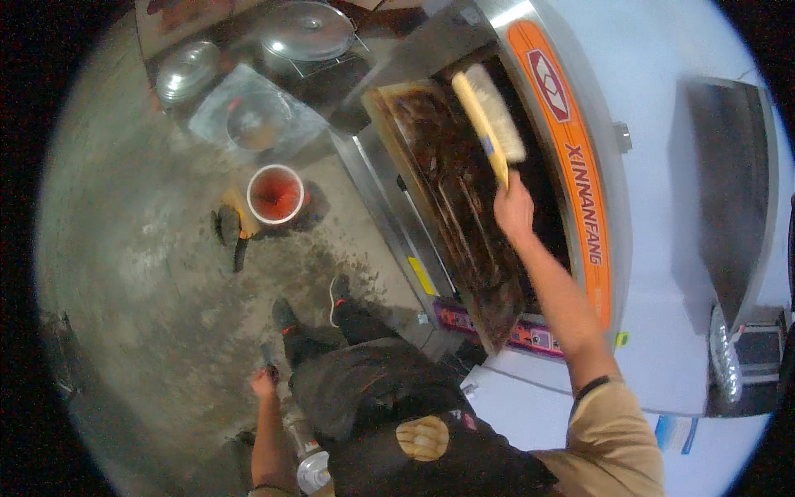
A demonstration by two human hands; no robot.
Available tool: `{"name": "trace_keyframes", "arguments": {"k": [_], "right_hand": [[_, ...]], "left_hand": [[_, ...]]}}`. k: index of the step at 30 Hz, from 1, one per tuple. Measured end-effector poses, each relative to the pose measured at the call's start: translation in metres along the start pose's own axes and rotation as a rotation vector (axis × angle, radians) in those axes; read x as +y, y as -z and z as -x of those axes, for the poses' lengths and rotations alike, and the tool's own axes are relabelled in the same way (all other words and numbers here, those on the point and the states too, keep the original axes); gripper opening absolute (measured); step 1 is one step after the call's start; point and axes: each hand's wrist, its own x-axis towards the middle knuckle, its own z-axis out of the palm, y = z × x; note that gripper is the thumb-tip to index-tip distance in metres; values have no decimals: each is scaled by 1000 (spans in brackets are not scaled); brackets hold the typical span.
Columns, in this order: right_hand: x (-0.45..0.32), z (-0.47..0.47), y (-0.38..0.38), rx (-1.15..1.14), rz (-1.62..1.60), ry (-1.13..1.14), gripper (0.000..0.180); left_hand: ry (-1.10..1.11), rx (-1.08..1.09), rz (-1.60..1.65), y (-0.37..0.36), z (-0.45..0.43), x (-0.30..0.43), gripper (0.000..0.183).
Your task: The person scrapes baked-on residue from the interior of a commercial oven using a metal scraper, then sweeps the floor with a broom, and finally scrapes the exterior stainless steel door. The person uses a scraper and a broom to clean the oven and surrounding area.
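Observation:
A pale-bristled bench brush [481, 118] extends from my right hand [514, 208], which grips its yellow wooden handle. The brush is over the opening of a Xinnanfang oven [590, 205]. Beneath it lies the lowered oven door [447, 180], its inner face coated in brown grime. My left hand [264, 382] hangs low beside my legs, closed around a small dark object [268, 359] that is too blurred to name.
On the wet concrete floor [155, 261] stands a white-rimmed bucket [276, 194] of reddish liquid, beside a yellow-and-black item [242, 214]. Lidded metal pots [310, 31] are farther off, near a pale sheet [214, 115] with a round clear container [258, 121].

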Motion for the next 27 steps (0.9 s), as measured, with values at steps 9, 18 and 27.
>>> {"name": "trace_keyframes", "arguments": {"k": [9,18,27], "right_hand": [[38,-78,-10,21,100,-159,30],[179,196,29,-99,105,-582,43],[256,501,21,49,157,-995,25]], "left_hand": [[-179,-32,-1070,68,71,-27,15],[-607,-291,-1849,23,1,-7,19],[-4,-35,-389,-95,-55,108,12]]}}
